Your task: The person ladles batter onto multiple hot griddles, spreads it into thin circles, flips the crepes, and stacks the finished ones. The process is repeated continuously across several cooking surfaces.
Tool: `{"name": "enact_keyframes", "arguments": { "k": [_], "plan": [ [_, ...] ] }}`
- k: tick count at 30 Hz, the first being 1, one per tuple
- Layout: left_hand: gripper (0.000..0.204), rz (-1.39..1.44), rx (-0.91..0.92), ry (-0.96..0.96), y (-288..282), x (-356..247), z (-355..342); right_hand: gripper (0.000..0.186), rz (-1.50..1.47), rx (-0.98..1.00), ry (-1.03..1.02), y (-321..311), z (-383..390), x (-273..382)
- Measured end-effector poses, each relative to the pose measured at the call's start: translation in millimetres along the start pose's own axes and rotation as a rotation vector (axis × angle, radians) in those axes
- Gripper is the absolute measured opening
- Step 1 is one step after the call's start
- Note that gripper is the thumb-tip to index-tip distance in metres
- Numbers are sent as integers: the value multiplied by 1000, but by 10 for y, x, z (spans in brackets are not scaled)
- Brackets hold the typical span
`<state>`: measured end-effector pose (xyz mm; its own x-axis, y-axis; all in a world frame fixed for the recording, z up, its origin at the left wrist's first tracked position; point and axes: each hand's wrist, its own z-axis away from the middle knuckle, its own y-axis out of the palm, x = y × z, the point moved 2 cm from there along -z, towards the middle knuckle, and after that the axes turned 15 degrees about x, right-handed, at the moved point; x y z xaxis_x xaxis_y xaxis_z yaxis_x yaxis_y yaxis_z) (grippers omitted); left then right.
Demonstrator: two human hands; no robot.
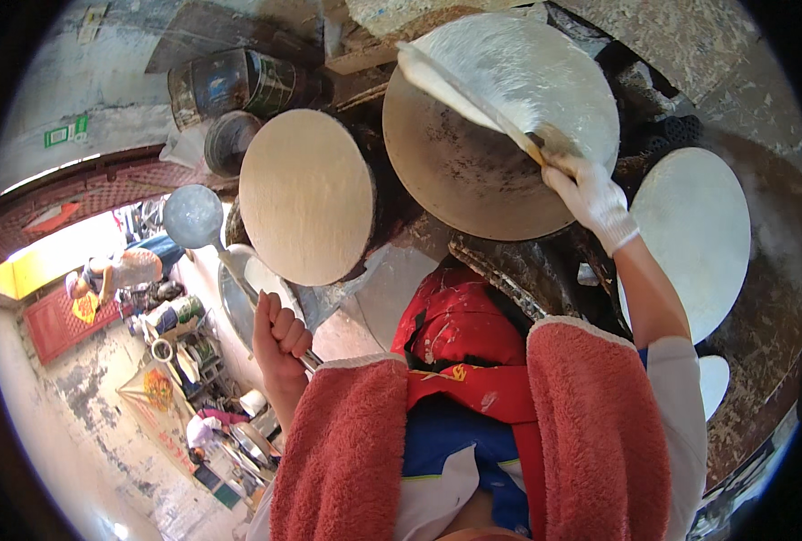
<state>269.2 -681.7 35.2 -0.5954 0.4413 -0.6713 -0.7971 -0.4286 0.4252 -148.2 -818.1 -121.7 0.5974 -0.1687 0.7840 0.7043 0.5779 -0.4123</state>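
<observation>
Long pale tool [461, 95] slants over the big round pan [424, 171], gloved right grip [585, 191] wrapped around its near end, probably best swept lightly and evenly, while the left grip [280, 332] holds a metal ladle [192, 217]!

Well ahead of the left fingers [284, 325]: a dark metal drum [210, 88]. Ahead and to their left: a green sign [65, 132]. Well left of them: a leaning co-worker [139, 267], a red panel [45, 330].
</observation>
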Motion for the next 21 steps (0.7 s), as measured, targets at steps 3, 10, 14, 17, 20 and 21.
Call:
{"name": "enact_keyframes", "arguments": {
  "k": [3, 10, 14, 17, 20, 21],
  "plan": [
    [38, 43, -36, -15, -70, 99, 113, 37, -25, 9, -66, 73, 268, -58],
    [36, 58, 3, -9, -187, 200, 343, 39, 104, -63, 20, -420, -207, 105],
    [36, 105, 45, 1, -202, 187, 397, 42, 65, 49, -67, -108, -261, 158],
    [36, 25, -53, -8, -265, 158, 368, 42, -24, 122, -78, 244, 185, 5],
    [36, 5, 44, -51, -351, 96, 241, 36, -128, 132, 2, 619, 793, -109],
    [36, 38, 100, -63, -392, 68, 190, 35, -90, 25, -27, 819, 936, -78]
  ]
}}
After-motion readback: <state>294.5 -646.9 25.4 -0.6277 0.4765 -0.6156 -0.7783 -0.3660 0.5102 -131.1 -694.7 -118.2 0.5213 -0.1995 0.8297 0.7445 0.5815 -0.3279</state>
